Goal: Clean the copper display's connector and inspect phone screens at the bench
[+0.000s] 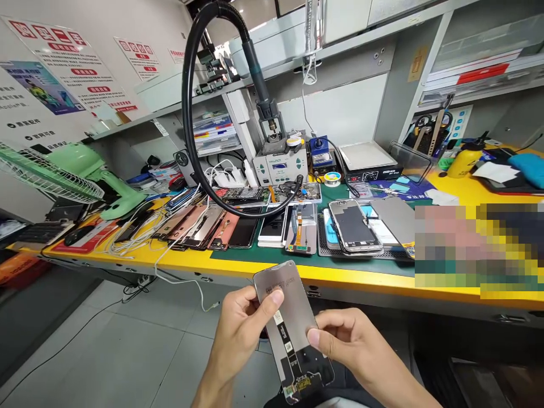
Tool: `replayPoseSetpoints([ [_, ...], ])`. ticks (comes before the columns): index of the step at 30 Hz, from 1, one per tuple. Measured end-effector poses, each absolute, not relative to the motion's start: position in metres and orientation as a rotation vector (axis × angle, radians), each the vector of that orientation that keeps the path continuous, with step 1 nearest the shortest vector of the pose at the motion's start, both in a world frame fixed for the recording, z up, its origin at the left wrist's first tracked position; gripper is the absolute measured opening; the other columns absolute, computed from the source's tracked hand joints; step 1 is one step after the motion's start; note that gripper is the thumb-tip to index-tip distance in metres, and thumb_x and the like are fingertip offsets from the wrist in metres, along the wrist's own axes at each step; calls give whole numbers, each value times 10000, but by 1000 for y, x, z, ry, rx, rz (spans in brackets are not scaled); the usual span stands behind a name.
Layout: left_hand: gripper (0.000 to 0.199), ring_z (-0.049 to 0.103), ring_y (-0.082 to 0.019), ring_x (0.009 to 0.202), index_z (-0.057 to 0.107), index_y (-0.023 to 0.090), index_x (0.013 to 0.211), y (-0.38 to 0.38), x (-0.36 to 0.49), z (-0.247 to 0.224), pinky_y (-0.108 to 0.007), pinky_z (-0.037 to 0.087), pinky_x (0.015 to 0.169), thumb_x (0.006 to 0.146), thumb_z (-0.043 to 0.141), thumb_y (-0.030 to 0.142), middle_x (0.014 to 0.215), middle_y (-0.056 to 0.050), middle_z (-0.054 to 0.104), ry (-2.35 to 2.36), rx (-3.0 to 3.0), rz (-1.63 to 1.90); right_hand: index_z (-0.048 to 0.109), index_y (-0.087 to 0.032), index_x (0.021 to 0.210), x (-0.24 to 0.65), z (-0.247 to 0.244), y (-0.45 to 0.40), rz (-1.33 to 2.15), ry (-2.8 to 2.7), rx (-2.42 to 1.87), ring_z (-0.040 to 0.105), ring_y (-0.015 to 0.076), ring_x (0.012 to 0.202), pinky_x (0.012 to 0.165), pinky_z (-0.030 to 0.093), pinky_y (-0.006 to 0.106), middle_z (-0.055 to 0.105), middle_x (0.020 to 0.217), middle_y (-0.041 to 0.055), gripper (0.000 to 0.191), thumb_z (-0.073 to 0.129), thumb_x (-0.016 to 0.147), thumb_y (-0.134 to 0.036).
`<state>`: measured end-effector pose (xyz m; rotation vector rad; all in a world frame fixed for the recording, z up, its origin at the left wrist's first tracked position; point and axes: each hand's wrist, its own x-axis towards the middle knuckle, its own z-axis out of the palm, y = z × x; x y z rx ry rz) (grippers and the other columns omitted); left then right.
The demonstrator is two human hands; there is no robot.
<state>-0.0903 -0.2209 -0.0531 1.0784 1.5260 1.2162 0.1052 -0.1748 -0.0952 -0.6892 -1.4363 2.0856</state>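
A phone screen assembly (295, 309) is held up in front of the bench, its grey back toward me. A black flex cable runs down its middle to a small circuit strip at the lower end. My left hand (242, 326) grips its left edge, thumb pressed flat on the back near the top. On the right edge, my right hand (348, 343) pinches the screen between thumb and fingers. The fingers behind the screen are partly hidden. Beyond it on the green mat lie another screen with an orange flex cable (301, 229) and an opened phone (356, 226).
A hot-air station (280, 167) with a black looping hose (189, 113) stands at the back. Several phone parts and white cables (131, 235) spread along the left bench. A green fan (85, 170) is far left, a yellow bottle (463, 161) right. The bench's front edge faces me.
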Motion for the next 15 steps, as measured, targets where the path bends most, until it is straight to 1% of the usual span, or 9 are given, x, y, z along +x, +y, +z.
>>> replayPoseSetpoints([
  [5, 344, 395, -107, 577, 640, 131, 648, -214, -83, -52, -240, 321, 537, 820, 668, 428, 586, 19, 462, 1570, 1048, 1273, 616, -147, 797, 101, -92, -177, 2126, -1357, -710, 364, 130, 691, 633, 290, 258, 465, 735, -3, 344, 722, 819, -474],
  [7, 351, 385, -106, 586, 639, 131, 645, -212, -77, -52, -240, 317, 544, 823, 662, 433, 584, 21, 452, 1585, 1048, 1292, 576, -151, 770, 96, -91, -178, 2161, -1320, -666, 323, 115, 658, 598, 264, 249, 413, 707, -22, 346, 758, 787, -446],
  [10, 351, 391, -103, 586, 625, 137, 650, -210, -71, -53, -233, 321, 544, 843, 642, 430, 589, 20, 463, 1549, 1067, 1235, 462, -166, 642, 89, -92, -180, 2174, -1309, -664, 206, 97, 605, 546, 178, 255, 271, 637, -54, 421, 745, 792, -440],
  [11, 331, 407, -103, 575, 631, 141, 685, -211, -71, -53, -231, 332, 537, 848, 635, 430, 602, 15, 493, 1524, 1067, 1212, 439, -171, 625, 88, -92, -181, 2164, -1308, -681, 189, 97, 605, 544, 165, 259, 248, 633, -57, 439, 735, 799, -444],
  [13, 253, 488, -117, 591, 647, 161, 860, -213, -73, -54, -228, 380, 537, 851, 634, 413, 701, -10, 596, 1482, 1066, 1226, 429, -174, 628, 87, -92, -180, 2144, -1289, -699, 191, 102, 615, 550, 165, 264, 251, 641, -53, 438, 726, 806, -442],
  [15, 263, 588, -153, 719, 597, 202, 1051, -218, -76, -55, -236, 450, 601, 848, 649, 361, 892, -49, 656, 1445, 1102, 1336, 436, -175, 642, 88, -93, -179, 2133, -1278, -704, 204, 106, 625, 560, 170, 268, 266, 653, -48, 415, 724, 810, -422],
])
